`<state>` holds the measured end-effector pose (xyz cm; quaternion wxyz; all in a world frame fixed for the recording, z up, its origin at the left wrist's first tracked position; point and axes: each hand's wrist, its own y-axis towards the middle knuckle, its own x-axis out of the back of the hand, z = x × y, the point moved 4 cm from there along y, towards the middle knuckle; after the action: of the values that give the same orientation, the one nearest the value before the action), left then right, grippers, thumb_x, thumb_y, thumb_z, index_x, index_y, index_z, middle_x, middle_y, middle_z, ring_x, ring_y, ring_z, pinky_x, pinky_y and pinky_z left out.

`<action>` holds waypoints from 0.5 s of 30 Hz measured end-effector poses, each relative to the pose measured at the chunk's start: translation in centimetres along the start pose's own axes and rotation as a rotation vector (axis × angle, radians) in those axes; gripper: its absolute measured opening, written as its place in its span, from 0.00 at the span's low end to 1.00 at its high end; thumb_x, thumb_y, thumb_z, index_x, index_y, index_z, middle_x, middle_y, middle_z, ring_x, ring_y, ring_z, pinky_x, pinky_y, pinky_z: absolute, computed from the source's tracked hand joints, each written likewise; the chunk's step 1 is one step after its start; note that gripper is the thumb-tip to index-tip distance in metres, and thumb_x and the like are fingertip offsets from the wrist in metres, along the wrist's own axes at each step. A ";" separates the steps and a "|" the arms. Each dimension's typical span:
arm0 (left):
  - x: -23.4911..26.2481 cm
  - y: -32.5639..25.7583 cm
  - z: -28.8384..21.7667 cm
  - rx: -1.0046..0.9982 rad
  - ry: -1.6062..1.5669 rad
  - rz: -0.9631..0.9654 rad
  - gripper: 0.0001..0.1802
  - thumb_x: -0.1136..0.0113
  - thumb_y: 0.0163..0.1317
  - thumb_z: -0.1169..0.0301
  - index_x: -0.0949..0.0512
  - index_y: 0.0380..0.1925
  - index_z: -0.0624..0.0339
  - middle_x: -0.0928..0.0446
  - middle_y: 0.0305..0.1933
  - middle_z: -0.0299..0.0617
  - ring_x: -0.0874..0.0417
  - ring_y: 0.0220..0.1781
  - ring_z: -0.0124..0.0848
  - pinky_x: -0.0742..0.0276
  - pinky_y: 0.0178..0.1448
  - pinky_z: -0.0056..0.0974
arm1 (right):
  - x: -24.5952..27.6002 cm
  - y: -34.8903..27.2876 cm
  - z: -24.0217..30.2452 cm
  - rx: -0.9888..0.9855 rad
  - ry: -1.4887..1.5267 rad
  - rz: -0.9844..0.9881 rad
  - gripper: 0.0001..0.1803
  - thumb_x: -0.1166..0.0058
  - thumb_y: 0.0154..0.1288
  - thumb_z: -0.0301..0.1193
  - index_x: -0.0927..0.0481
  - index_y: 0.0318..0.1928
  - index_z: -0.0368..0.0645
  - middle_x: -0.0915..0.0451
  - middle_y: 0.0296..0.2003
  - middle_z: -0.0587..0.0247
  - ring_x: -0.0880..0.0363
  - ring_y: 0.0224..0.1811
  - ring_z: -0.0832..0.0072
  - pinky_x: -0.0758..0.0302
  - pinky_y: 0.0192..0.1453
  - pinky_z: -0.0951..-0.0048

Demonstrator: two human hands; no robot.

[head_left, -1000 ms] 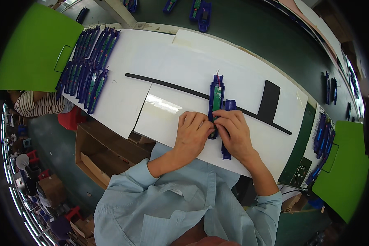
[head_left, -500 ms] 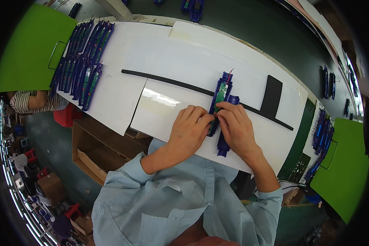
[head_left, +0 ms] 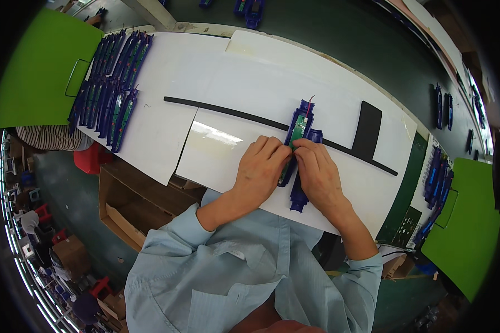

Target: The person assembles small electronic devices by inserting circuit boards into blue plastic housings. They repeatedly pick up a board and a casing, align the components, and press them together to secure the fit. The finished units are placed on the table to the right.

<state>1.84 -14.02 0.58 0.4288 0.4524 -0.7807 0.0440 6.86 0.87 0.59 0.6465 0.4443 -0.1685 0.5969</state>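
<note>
1. White sheets cover the bench in front of me, laid over each other with edges showing, and a thin black strip runs across them toward a black rectangle on my right.
2. At the middle lies the blue housing with a green circuit board seated in its upper part and a thin red wire sticking out of the top end. A second blue piece lies just beside it, partly under my right hand.
3. My left hand rests palm down, fingers pressed together, with the tips on the housing's left edge.
4. My right hand meets it from the other side, fingers curled close; thumb and forefinger look to be pinching the housing just below the board, though I cannot tell exactly what sits between them.
5. As I judge it, doing this well means even pressure from both sides, keeping the board flat in its seat and leaving the red wire free of any seam.
6. Off to my left a row of like blue housings lies packed side by side next to a green tray.
7. More blue parts and another green tray sit to my right.
8. Below the bench edge I see an open cardboard box on a dark green floor.
</note>
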 end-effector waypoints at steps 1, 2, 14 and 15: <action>0.0 0.0 0.0 -0.008 -0.008 0.003 0.10 0.32 0.64 0.81 0.18 0.44 0.61 0.22 0.43 0.45 0.21 0.46 0.46 0.23 0.50 0.47 | 0.0 0.1 0.0 -0.001 -0.010 0.002 0.14 0.39 0.64 0.17 0.22 0.50 0.35 0.18 0.55 0.52 0.17 0.50 0.56 0.16 0.52 0.60; 0.0 -0.1 0.1 -0.016 -0.015 0.006 0.10 0.32 0.64 0.81 0.18 0.45 0.61 0.22 0.43 0.45 0.21 0.46 0.46 0.23 0.50 0.47 | 0.0 0.1 0.0 -0.002 -0.020 0.004 0.14 0.40 0.64 0.17 0.22 0.50 0.35 0.18 0.55 0.52 0.17 0.50 0.56 0.16 0.52 0.60; 1.5 -3.4 -1.8 -0.107 -0.073 0.005 0.24 0.22 0.59 0.70 0.15 0.55 0.62 0.18 0.56 0.44 0.18 0.61 0.46 0.22 0.65 0.51 | 2.7 1.9 -0.4 -0.273 0.276 0.120 0.07 0.33 0.66 0.19 0.16 0.43 0.36 0.28 0.50 0.55 0.21 0.47 0.59 0.21 0.53 0.62; 1.2 -3.8 -1.8 -0.132 -0.057 0.034 0.25 0.21 0.58 0.68 0.15 0.56 0.62 0.18 0.57 0.43 0.18 0.63 0.45 0.22 0.67 0.52 | 2.7 2.0 -0.5 -0.268 0.256 0.126 0.06 0.33 0.67 0.20 0.16 0.43 0.37 0.28 0.49 0.55 0.22 0.47 0.59 0.22 0.53 0.62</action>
<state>5.55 -16.23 1.40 0.4344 0.4111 -0.8013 -0.0132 5.52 2.68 3.06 0.6772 0.2636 -0.1904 0.6600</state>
